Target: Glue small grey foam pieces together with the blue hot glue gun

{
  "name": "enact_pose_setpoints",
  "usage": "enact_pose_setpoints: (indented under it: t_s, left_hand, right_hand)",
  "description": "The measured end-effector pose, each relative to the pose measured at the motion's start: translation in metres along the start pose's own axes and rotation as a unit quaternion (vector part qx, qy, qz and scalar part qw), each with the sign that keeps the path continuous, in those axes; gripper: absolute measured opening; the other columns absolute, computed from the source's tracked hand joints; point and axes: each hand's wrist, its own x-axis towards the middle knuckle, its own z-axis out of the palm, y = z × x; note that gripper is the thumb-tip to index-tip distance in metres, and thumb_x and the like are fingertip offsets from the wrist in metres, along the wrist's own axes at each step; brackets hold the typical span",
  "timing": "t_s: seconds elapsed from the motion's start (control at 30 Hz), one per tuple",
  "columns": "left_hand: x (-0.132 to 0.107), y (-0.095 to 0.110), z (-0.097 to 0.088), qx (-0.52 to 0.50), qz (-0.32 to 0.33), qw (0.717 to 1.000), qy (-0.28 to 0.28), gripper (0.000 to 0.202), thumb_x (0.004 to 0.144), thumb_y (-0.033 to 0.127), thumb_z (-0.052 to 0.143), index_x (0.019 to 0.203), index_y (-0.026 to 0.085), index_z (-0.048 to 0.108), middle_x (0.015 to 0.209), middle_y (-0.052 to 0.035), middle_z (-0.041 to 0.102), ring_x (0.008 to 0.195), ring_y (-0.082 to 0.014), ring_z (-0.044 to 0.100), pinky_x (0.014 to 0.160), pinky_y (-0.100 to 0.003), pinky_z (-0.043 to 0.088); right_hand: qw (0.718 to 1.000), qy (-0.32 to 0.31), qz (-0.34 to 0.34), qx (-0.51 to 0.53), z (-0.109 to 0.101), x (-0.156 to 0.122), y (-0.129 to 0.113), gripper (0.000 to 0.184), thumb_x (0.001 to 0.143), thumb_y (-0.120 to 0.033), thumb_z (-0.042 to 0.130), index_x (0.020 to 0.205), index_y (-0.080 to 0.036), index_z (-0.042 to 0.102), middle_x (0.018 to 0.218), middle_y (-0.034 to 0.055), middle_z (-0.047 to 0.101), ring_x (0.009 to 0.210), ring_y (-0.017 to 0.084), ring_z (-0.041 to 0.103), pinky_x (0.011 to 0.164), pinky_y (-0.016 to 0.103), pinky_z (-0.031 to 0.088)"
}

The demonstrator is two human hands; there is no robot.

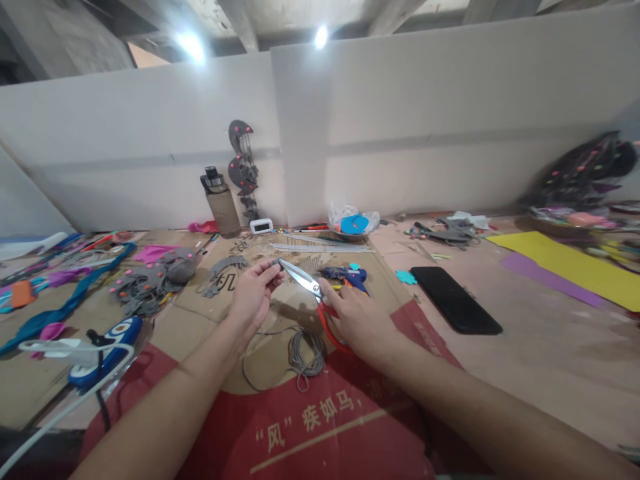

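My right hand (357, 317) is closed round the red handles of a pair of scissors (303, 279), whose bright blades point up and to the left. The blades look nearly closed. At their tips, my left hand (257, 287) pinches a small dark grey piece, too small to name and partly covered by the fingers. Below and between the hands, a coil of grey cord (306, 353) lies on the cardboard (280, 313), with loose strands trailing left under my left forearm. Behind my right hand rests a blue glue gun (354, 275), partly hidden.
A black phone (455, 300) lies to the right, near yellow sheets (575, 263). Left are grey pieces with pink dots (150, 283), a blue-and-white power strip (105, 353) and a white cable (75, 407). A bottle (221, 207) and small clock (261, 227) stand by the wall.
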Motion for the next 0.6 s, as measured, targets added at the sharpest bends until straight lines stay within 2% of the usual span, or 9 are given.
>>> enact_pose_setpoints:
  t_s: [0.2, 0.33, 0.47, 0.6]
  left_hand:
    - [0.000, 0.002, 0.002, 0.005, -0.013, 1.000, -0.003, 0.016, 0.061, 0.014, 0.075, 0.073, 0.010, 0.065, 0.064, -0.0014, 0.061, 0.058, -0.0063, 0.056, 0.055, -0.016, 0.044]
    - [0.002, 0.004, 0.001, -0.001, -0.033, 0.999, -0.005, 0.014, 0.062, 0.012, 0.074, 0.073, 0.009, 0.064, 0.062, -0.0018, 0.060, 0.055, -0.0061, 0.055, 0.053, -0.016, 0.044]
    - [0.006, 0.007, -0.003, -0.010, -0.043, 0.999, 0.002, 0.012, 0.064, 0.010, 0.071, 0.074, 0.009, 0.063, 0.064, -0.0023, 0.061, 0.056, -0.0061, 0.055, 0.053, -0.016, 0.045]
    - [0.009, 0.009, -0.007, -0.010, -0.053, 0.999, 0.008, 0.014, 0.064, 0.010, 0.072, 0.074, 0.011, 0.062, 0.065, -0.0023, 0.062, 0.056, -0.0070, 0.057, 0.053, -0.016, 0.046]
  right_hand:
    - [1.000, 0.015, -0.005, 0.022, 0.009, 0.001, 0.008, 0.051, 0.088, -0.026, 0.043, 0.138, -0.018, 0.039, 0.099, 0.0145, 0.064, 0.088, 0.025, 0.060, 0.074, 0.033, 0.046]
    - [0.993, 0.032, 0.001, 0.116, 0.015, 0.002, 0.015, 0.049, 0.085, -0.025, 0.047, 0.133, -0.022, 0.045, 0.096, 0.0100, 0.067, 0.085, 0.022, 0.063, 0.073, 0.030, 0.047]
    - [0.976, 0.059, -0.004, 0.209, 0.021, 0.003, 0.018, 0.046, 0.084, -0.026, 0.049, 0.130, -0.023, 0.049, 0.110, 0.0091, 0.067, 0.096, 0.022, 0.063, 0.081, 0.030, 0.048]
    - [0.969, 0.068, -0.006, 0.238, 0.024, 0.004, 0.020, 0.046, 0.083, -0.024, 0.049, 0.130, -0.022, 0.050, 0.119, 0.0081, 0.064, 0.105, 0.021, 0.061, 0.087, 0.032, 0.048]
